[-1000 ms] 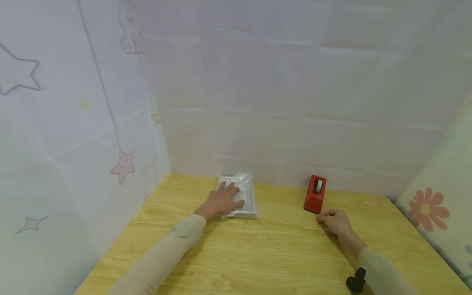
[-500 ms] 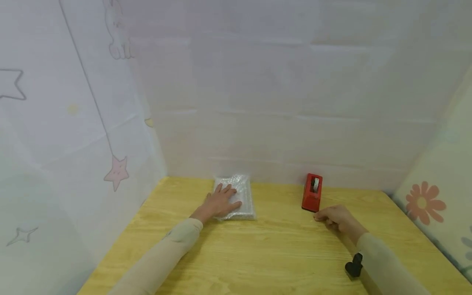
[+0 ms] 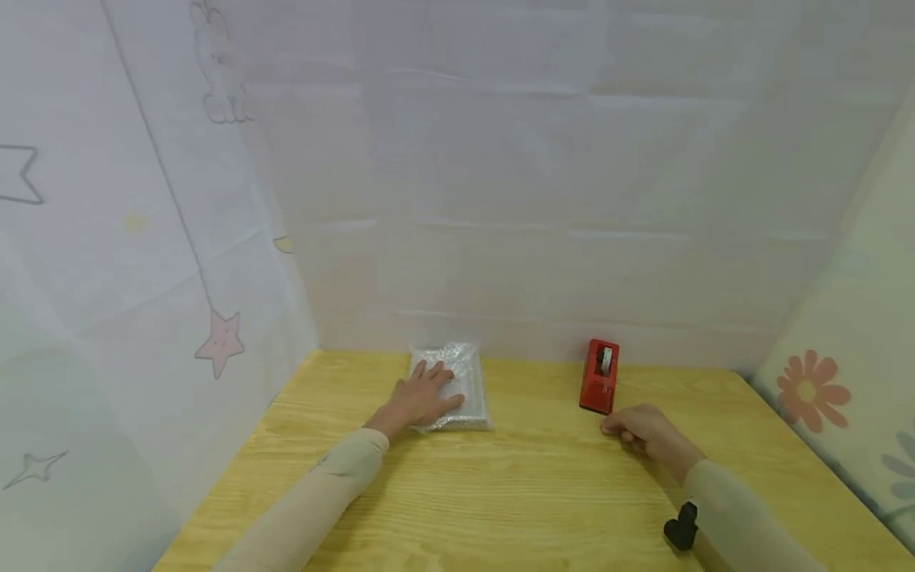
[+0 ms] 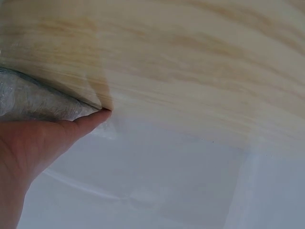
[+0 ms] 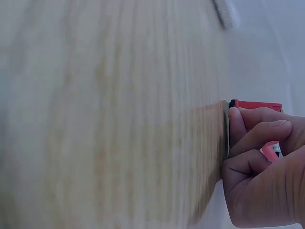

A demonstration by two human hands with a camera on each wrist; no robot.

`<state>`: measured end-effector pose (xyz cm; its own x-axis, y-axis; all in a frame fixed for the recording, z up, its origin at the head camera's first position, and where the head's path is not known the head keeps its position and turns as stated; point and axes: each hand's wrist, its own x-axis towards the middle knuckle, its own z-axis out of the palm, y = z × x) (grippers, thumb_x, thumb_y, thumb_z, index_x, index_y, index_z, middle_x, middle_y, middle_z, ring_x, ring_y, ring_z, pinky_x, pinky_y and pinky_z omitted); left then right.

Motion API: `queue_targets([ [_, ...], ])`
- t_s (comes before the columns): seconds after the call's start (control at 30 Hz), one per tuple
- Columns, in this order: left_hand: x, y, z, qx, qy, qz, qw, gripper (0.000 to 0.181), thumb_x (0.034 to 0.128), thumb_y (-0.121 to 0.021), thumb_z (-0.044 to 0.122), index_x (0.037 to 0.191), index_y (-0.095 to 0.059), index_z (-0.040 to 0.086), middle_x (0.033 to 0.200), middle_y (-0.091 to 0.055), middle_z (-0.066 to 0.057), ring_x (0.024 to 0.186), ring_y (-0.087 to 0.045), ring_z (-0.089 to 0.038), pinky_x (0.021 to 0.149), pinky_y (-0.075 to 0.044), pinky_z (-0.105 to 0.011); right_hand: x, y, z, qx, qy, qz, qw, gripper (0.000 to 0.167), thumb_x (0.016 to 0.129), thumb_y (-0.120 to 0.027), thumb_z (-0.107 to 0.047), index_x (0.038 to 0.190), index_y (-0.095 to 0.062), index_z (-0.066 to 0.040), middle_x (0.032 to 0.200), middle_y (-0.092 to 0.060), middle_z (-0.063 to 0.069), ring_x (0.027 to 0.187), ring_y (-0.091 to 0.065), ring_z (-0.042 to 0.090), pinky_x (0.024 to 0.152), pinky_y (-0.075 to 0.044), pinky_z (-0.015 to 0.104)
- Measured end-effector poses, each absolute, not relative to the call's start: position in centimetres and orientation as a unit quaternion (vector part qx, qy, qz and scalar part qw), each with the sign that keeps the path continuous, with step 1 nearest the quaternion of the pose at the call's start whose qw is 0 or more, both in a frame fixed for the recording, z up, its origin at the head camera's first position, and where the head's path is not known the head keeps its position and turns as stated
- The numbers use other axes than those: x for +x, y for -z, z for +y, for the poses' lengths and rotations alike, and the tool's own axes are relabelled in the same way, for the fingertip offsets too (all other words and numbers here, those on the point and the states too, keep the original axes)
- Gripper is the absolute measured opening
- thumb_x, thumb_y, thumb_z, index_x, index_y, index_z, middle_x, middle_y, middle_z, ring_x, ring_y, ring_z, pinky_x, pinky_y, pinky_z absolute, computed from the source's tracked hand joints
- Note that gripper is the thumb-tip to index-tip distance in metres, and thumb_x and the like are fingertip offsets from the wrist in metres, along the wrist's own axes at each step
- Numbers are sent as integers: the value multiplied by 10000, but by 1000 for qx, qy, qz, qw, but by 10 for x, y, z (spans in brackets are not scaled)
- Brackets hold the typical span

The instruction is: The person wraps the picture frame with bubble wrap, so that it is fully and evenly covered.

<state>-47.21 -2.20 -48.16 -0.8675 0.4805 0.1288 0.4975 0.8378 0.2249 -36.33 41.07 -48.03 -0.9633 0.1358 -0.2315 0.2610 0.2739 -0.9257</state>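
A flat rectangular package in clear bubble wrap (image 3: 470, 397) lies at the back of the wooden table. My left hand (image 3: 423, 396) rests on its left part with the fingers spread. In the left wrist view, the thumb side of that hand lies along the wrap's edge (image 4: 38, 98). Farther right stands a red tape dispenser (image 3: 596, 389) with a white-centred roll. My right hand (image 3: 646, 429) is at its near end, fingers curled and tips together. The right wrist view shows the dispenser (image 5: 259, 104) partly hidden behind the fingers; whether anything thin is between them, I cannot tell.
A pale cloth wall (image 3: 500, 199) rises directly behind the table (image 3: 500, 492). Printed hangings stand at the left and right sides. A black gadget (image 3: 681, 527) is attached at the right sleeve.
The head view has shifted slightly, so everything sits a little farther left. Both hands keep nearly the same places, the left on the package and the right by the dispenser.
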Motion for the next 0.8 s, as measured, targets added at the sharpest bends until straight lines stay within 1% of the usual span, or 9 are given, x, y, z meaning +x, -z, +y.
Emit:
queue_targets([
  [0.13,-475,484,-24,-256,133,-957,28,731,998,-429,678,1545,-449,194,1660,-245,-107,1513,-93,-433,1038,-215,-785,-367,478,406,130,555,821,32,130,887,-773,-121,885,-786,8,658,-663,7,504,-431,91,496,-321,251],
  [0.23,-481,490,-25,-261,139,-955,32,769,982,-397,723,1541,-451,196,1659,-248,-113,1512,-92,-436,1023,-202,-804,-369,476,405,141,546,825,29,108,875,-776,-105,855,-790,0,640,-658,9,495,-425,89,490,-315,251],
  [0.37,-484,492,-26,-265,145,-952,40,804,962,-378,763,1527,-466,198,1653,-260,-121,1509,-100,-441,1006,-204,-817,-369,471,404,143,560,815,30,113,860,-767,-60,901,-788,43,688,-707,42,495,-427,82,498,-325,246],
  [0.53,-482,490,-26,-265,140,-953,40,765,978,-407,724,1530,-462,197,1655,-253,-124,1508,-96,-447,1011,-222,-806,-371,467,405,147,585,796,45,148,842,-765,-10,955,-772,85,764,-742,100,481,-420,62,490,-333,230],
  [0.67,-479,486,-24,-260,131,-956,38,758,982,-415,713,1544,-449,205,1663,-238,-105,1516,-85,-425,1039,-219,-782,-373,464,409,143,593,789,67,181,842,-748,7,996,-751,102,811,-746,122,515,-450,62,504,-338,224],
  [0.8,-484,487,-21,-260,133,-955,45,792,970,-386,745,1548,-445,205,1667,-228,-99,1518,-75,-422,1042,-195,-789,-380,457,413,132,570,807,82,169,860,-732,-13,986,-750,97,793,-745,117,532,-502,50,522,-341,217],
])
